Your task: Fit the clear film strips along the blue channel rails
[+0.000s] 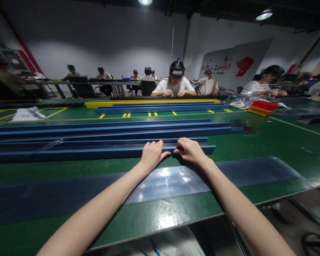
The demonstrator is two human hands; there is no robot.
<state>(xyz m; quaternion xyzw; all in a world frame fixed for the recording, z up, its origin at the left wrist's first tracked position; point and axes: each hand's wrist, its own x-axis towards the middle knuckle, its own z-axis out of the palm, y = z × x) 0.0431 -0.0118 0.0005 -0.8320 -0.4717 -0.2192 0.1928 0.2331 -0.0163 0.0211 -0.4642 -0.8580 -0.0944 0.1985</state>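
Observation:
A long blue channel strip lies across the green table in front of me. My left hand is closed over its near edge, with the fingers on top and the thumb stretched along the front side. Just to the right, my right hand grips the same strip close to its right end, its fingers curled inward. A small gap separates the two thumbs. Beneath my forearms a clear plastic sheet lies flat and glossy, running left and right. The inside of the strip under my fingers is hidden.
More blue channel strips lie parallel behind mine. Farther back are a yellow strip, a red tray on a yellow one, white tape rolls and a white bag. A co-worker sits across the table.

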